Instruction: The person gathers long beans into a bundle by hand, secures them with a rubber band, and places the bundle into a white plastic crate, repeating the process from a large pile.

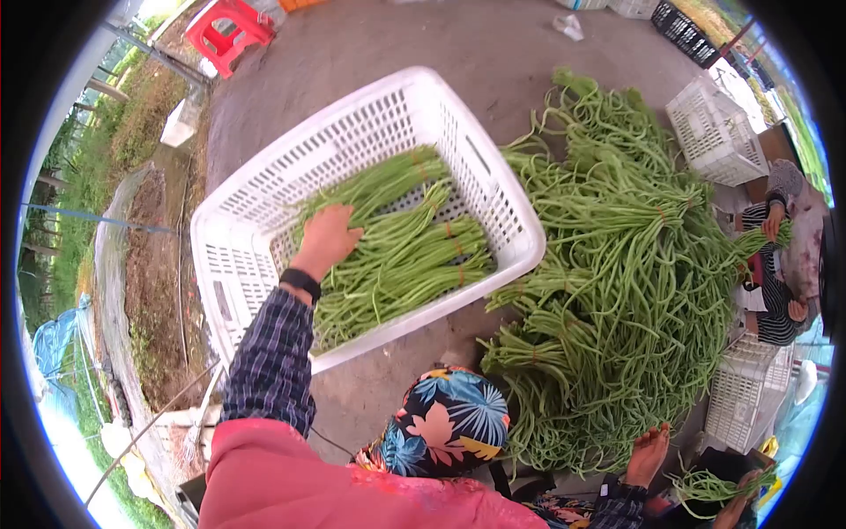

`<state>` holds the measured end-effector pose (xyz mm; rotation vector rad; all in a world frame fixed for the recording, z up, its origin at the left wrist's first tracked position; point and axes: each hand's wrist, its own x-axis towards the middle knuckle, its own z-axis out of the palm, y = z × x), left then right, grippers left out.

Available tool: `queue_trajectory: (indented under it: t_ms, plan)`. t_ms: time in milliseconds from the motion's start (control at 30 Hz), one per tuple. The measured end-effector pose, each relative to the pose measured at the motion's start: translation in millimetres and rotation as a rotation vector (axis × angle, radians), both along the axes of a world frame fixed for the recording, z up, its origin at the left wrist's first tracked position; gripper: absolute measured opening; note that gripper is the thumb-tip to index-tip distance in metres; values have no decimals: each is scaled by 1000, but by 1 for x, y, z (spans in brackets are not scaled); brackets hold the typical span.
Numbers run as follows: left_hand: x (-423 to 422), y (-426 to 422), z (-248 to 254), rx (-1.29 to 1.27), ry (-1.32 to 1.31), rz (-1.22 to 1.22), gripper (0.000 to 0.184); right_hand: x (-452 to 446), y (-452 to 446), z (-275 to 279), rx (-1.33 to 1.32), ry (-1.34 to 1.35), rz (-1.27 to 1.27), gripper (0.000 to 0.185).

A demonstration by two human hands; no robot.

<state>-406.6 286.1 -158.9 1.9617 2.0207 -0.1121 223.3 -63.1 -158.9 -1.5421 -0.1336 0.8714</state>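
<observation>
While the left hand (326,236) reaches down into the white basket (508,249), its back faces up and its thumb points to the right of the view. The other fingers curl over the green beans (397,269) just beneath them; their tips are hidden, so whether they close on any beans cannot be told. Behind this hand, a black band (300,283) circles the wrist, and the forearm in its dark plaid sleeve (269,353) slants up from the lower part of the view, over the basket's near rim. The long beans lie in bundles under the hand and to its right, some tied with thin reddish bands (459,249).

Well apart, at the lower right, the right hand (649,454) is raised from a plaid cuff, its fingers extended and apart from the palm, pointing upward in the view. Just above and to the left of it spreads a large heap of loose and bundled beans (617,264) on the ground. To its right, another person's hand (733,510) is at a small bunch (705,487); farther up, a co-worker in stripes has one hand (774,220) on more beans (753,240).
</observation>
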Motion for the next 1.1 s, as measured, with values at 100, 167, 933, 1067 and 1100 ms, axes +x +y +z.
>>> queue_trajectory:
  t_ms: [100, 167, 933, 1067, 1100]
  plan:
    - [36, -9, 29, 314, -304, -87, 44, 4, -2, -5, 89, 0, -3, 32]
    - [76, -22, 80, 313, -481, -178, 43, 0, 6, 9, 43, 40, -25, 31]
    - [128, -301, 412, 636, -905, -897, 48, 12, -60, 91, 370, -421, 144, 24]
    - [162, -314, 435, 702, -971, -1074, 48, 6, -71, 104, 379, -425, 238, 22]
    - [171, -316, 440, 694, -966, -1076, 48, -3, -73, 112, 380, -421, 230, 21]
